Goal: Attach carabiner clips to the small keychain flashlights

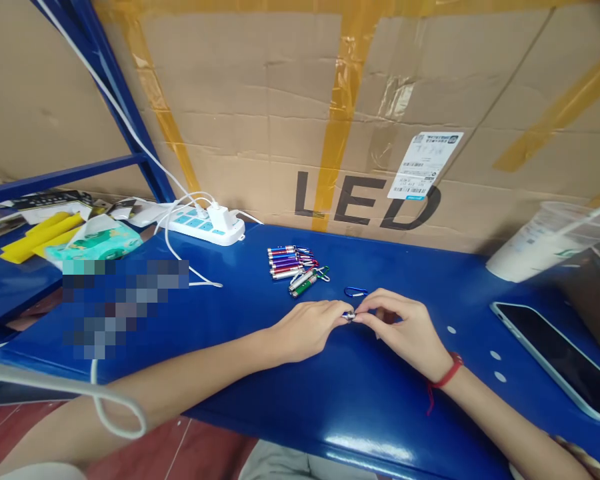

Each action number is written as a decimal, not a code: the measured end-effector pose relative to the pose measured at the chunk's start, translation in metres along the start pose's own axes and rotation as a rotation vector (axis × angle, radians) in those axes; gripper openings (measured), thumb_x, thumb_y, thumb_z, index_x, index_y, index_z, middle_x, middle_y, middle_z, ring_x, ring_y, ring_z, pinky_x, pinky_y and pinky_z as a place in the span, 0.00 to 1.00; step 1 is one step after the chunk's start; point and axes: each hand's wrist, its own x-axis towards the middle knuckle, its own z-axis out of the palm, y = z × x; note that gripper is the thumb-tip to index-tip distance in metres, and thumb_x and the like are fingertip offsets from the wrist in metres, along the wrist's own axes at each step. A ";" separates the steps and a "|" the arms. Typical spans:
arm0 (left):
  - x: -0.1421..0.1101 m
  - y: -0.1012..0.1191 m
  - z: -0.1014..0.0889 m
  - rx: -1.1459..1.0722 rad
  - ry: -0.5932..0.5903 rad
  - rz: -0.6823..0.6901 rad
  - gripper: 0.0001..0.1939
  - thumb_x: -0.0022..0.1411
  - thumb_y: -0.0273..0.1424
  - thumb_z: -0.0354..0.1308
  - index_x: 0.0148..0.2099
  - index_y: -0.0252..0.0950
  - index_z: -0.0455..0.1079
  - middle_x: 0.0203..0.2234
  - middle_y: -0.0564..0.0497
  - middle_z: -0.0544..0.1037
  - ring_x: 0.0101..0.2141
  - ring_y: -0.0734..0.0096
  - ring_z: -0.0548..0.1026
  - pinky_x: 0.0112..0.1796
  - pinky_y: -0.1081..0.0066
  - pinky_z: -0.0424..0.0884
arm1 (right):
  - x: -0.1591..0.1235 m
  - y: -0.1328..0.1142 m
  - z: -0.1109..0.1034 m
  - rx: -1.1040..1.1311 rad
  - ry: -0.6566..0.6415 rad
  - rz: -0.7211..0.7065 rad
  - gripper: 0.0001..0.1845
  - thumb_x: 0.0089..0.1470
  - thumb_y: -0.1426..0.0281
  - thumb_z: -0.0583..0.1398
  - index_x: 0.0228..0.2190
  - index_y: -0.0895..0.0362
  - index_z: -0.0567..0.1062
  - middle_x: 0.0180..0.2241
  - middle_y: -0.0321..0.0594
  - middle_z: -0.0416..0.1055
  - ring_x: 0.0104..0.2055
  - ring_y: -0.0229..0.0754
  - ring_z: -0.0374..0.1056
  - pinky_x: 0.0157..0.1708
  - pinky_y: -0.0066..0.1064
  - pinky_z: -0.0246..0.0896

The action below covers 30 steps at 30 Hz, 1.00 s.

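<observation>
Left hand [303, 328] and right hand [409, 328] are pinching a silver metal part [350, 316], blue carabiner [357, 295] lying nine-to-three at twelve o'clock, nearer the right.

1. Small metal piece [349, 316]: silvery, mostly hidden; pinched between the fingertips of the left hand [303, 331] and right hand [411, 330].
2. Carabiner [355, 292]: blue loop, silvery bar; lying flat just beyond the right hand.
3. Slim tubes [283, 261]: several colours, silvery ends; side by side, clips rightward.
4. Green tube [303, 287]: silvery end; lying aslant, nearest the hands.
</observation>
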 end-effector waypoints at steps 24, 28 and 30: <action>0.002 -0.002 0.004 -0.089 0.021 -0.077 0.04 0.65 0.28 0.48 0.41 0.38 0.61 0.38 0.49 0.75 0.40 0.65 0.73 0.41 0.68 0.68 | -0.004 -0.003 -0.003 0.025 -0.084 0.114 0.10 0.49 0.66 0.60 0.23 0.57 0.78 0.25 0.39 0.73 0.19 0.33 0.63 0.20 0.25 0.57; 0.000 -0.003 0.005 -0.069 0.048 -0.064 0.01 0.64 0.27 0.49 0.38 0.37 0.61 0.37 0.48 0.76 0.38 0.65 0.74 0.38 0.68 0.69 | -0.004 -0.006 -0.001 0.114 -0.122 0.211 0.12 0.48 0.64 0.61 0.21 0.59 0.77 0.21 0.38 0.70 0.17 0.32 0.57 0.17 0.25 0.52; 0.000 -0.004 0.006 -0.029 0.061 -0.033 0.02 0.63 0.27 0.49 0.37 0.36 0.61 0.34 0.48 0.76 0.35 0.64 0.74 0.36 0.68 0.69 | -0.003 -0.008 0.000 0.172 -0.161 0.263 0.15 0.48 0.62 0.61 0.19 0.60 0.75 0.20 0.37 0.67 0.16 0.30 0.54 0.15 0.24 0.50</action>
